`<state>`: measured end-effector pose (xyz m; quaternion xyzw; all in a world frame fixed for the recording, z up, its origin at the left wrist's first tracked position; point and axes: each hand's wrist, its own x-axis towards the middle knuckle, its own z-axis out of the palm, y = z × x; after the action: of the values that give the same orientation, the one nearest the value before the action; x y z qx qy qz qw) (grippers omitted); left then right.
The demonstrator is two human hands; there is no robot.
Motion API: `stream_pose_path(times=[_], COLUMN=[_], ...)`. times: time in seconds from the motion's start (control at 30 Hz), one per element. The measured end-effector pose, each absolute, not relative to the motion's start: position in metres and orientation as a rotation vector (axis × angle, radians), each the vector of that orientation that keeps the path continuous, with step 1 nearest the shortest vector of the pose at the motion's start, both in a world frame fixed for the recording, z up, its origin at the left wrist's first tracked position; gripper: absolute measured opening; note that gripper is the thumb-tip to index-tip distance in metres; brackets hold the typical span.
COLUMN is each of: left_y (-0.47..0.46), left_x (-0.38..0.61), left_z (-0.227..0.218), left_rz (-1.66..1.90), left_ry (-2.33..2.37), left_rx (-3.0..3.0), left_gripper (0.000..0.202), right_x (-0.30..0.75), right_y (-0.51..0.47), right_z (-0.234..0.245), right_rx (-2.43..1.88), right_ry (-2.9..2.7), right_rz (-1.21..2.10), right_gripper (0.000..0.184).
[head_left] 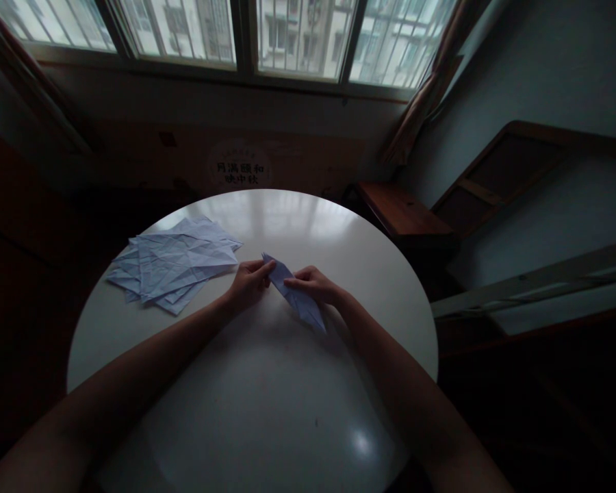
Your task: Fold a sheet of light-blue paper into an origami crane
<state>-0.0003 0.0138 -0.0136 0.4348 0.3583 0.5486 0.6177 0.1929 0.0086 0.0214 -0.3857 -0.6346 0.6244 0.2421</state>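
A long, narrow folded piece of pale blue paper [293,294] lies slantwise on the round white table [267,397], near its middle. My left hand [248,282] pinches the paper's upper tip with fingers closed. On the paper's middle, my right hand [314,283] presses down with its fingers curled over the fold. Both forearms reach in from the bottom of the view.
A loose pile of several creased pale blue sheets [174,263] lies on the table's left side. Beyond the table are a barred window [298,34], a wooden bench [403,212] at the right and a curtain [426,89].
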Motion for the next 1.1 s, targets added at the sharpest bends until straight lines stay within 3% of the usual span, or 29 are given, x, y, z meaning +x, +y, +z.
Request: stream_pose_path(times=[0.37, 0.57, 0.77, 0.93, 1.1], left_y=[0.009, -0.004, -0.003, 0.0, -0.003], left_x=[0.0, 0.003, 0.001, 0.001, 0.003], left_z=[0.003, 0.003, 0.001, -0.004, -0.004], left_rz=[1.452, 1.442, 1.384, 1.277, 1.098], left_ry=[0.836, 0.987, 1.034, 1.014, 0.945], left_rx=[1.053, 1.712, 1.943, 1.895, 1.668], left_gripper=[0.042, 0.025, 0.006, 0.012, 0.03], right_x=[0.185, 0.184, 0.182, 0.182, 0.182], right_y=[0.007, 0.007, 0.007, 0.009, 0.011], right_z=[0.021, 0.022, 0.021, 0.017, 0.013], right_rx=[-1.15, -1.156, -1.157, -1.128, -1.018], right_ry=[-1.594, -1.549, -1.558, -1.665, -1.774], right_rz=[1.643, 1.587, 1.542, 1.492, 1.476], right_gripper=[0.057, 0.056, 0.059, 0.062, 0.067])
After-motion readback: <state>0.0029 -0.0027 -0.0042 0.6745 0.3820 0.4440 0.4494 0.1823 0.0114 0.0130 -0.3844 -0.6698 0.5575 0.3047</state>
